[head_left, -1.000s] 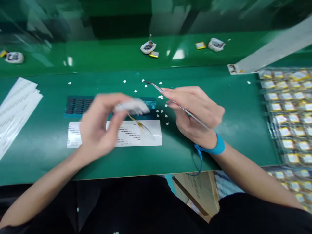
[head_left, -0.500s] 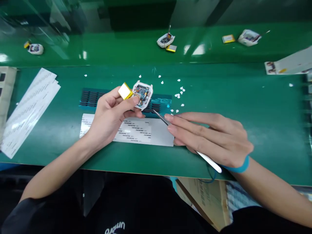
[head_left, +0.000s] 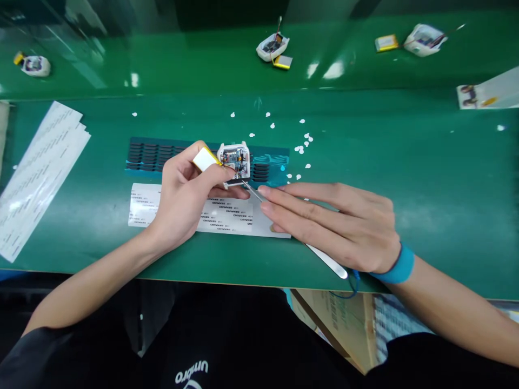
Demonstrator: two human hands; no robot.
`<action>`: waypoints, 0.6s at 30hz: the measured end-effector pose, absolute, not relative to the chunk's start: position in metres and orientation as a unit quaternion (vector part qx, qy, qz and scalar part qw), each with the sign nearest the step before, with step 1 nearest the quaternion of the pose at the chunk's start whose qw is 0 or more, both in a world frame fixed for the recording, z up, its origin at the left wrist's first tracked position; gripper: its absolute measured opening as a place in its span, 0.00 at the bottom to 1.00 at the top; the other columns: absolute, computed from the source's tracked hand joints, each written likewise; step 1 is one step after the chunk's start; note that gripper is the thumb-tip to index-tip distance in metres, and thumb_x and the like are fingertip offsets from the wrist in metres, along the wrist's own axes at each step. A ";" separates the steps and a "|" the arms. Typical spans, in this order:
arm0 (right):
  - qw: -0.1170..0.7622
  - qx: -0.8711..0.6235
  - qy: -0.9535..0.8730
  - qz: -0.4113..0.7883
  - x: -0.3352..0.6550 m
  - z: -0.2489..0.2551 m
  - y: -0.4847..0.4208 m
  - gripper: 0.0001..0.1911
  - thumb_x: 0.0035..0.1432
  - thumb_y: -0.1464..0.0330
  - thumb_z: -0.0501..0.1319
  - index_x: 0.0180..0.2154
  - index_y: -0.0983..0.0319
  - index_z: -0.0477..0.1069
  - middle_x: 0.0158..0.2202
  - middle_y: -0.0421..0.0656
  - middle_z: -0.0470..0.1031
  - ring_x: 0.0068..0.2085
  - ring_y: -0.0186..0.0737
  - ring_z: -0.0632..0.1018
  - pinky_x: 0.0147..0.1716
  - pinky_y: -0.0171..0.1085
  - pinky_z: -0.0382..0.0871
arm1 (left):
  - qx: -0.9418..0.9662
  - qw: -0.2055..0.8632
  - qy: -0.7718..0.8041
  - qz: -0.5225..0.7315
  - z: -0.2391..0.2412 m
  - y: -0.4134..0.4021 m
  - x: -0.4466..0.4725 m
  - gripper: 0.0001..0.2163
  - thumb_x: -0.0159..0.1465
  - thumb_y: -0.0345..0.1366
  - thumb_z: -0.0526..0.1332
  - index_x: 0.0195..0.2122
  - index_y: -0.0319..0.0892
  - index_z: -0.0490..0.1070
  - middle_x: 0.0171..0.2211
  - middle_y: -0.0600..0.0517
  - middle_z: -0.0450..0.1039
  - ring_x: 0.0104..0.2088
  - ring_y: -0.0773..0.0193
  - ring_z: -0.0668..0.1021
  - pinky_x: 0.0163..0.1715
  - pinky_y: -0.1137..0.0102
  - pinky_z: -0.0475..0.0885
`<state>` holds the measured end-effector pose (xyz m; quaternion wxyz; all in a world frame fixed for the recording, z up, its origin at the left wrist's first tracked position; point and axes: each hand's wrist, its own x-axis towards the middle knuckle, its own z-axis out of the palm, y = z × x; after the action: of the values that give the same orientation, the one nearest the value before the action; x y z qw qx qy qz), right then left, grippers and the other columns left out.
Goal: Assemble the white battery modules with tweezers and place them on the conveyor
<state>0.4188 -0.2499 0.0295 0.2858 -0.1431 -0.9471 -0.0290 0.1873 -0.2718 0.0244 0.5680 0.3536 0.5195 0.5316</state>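
Note:
My left hand [head_left: 184, 197] grips an open white smartwatch case [head_left: 237, 159], its circuit board facing up. A yellow-edged battery [head_left: 206, 159] hangs off the case's left side, beside my thumb. My right hand [head_left: 336, 224] is closed on metal tweezers [head_left: 326, 262]. Their tips reach the lower edge of the case, where a small black strip [head_left: 234, 182] lies; whether the tips still pinch it I cannot tell. Beneath the hands lie a blue sheet of black strips [head_left: 148, 155] and a white printed backing sheet [head_left: 227, 216].
Several small white stickers [head_left: 302, 148] are scattered on the green mat. Long white sheets [head_left: 40, 178] are stacked at the left. Along the back sit three more watch cases [head_left: 272, 47] with batteries. A white box [head_left: 488, 92] stands at the right. A blue wrist strap [head_left: 399, 265] trails a cord.
The tweezers have moved left with the black strip, from just beside the case onto its lower edge. The case has turned slightly in my left hand. The whole view has shifted a little.

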 end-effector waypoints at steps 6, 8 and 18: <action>0.275 -0.129 -0.952 -0.020 0.422 0.027 -0.249 0.13 0.71 0.75 0.66 0.55 0.61 0.77 0.56 0.42 0.80 0.53 0.42 0.85 0.48 0.36 0.83 | 0.380 0.565 0.516 0.520 0.022 -0.272 0.187 0.14 0.58 0.27 0.69 0.24 0.43 0.63 0.24 0.59 0.71 0.22 0.67 0.81 0.27 0.69 0.84; 0.276 -0.141 -0.950 0.019 0.423 0.027 -0.250 0.13 0.72 0.75 0.65 0.56 0.63 0.76 0.55 0.44 0.81 0.54 0.43 0.84 0.52 0.38 0.82 | 0.385 0.569 0.514 0.513 0.022 -0.272 0.186 0.14 0.58 0.26 0.69 0.24 0.42 0.64 0.24 0.59 0.71 0.23 0.67 0.81 0.26 0.70 0.84; 0.338 -0.184 -0.912 0.144 0.418 0.017 -0.253 0.23 0.71 0.77 0.63 0.64 0.62 0.69 0.55 0.47 0.82 0.54 0.45 0.83 0.49 0.42 0.84 | 0.399 0.534 0.522 0.532 0.018 -0.275 0.191 0.07 0.62 0.26 0.69 0.32 0.41 0.72 0.28 0.58 0.75 0.26 0.66 0.84 0.34 0.66 0.88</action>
<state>0.4175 -0.2531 0.0173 0.3377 -0.1837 -0.9119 0.1438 0.1912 -0.2754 0.0183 0.5340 0.3989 0.5224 0.5319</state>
